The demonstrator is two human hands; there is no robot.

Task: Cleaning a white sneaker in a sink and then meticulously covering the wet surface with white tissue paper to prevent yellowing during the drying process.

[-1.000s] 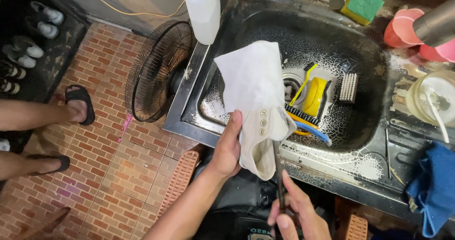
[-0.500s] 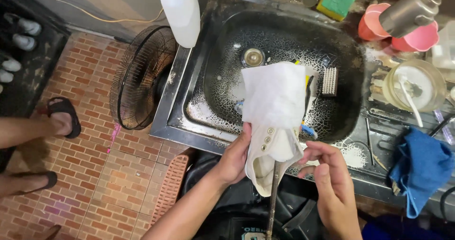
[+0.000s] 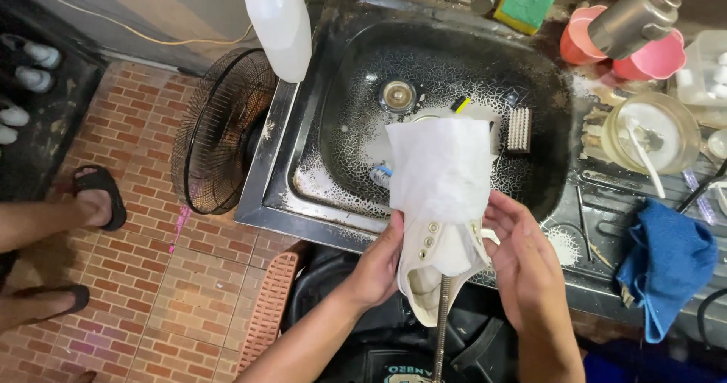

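I hold a white shoe over the near edge of the sink, heel end toward me, with a white sheet of paper or cloth wrapped over its front half. Metal eyelets show along the exposed part of the upper. My left hand is closed on the shoe's side at 9 o'clock. My right hand is half curled at 3 o'clock of it, fingers touching the wrapped sheet and the upper. A thin metal rod stands just below the shoe at 6 o'clock; I cannot tell what it belongs to.

Inside the dark, foam-streaked basin, at 12 o'clock of the shoe, sits the round drain. A small white scrubbing brush lies at 1 o'clock. A small tube-like item with a blue band lies at 9 o'clock of the sheet, partly hidden.

On the rim at 11 o'clock stands a tall white plastic bottle, unlabelled on the side shown. A green-and-yellow sponge rests at 12 o'clock. Pink cups stand at 1 o'clock, a clear bowl with a white spoon at 2 o'clock, and a blue cloth at 3 o'clock.

On the brick floor at 9 o'clock stands a black fan guard. Farther out, another person's feet in black sandals rest.
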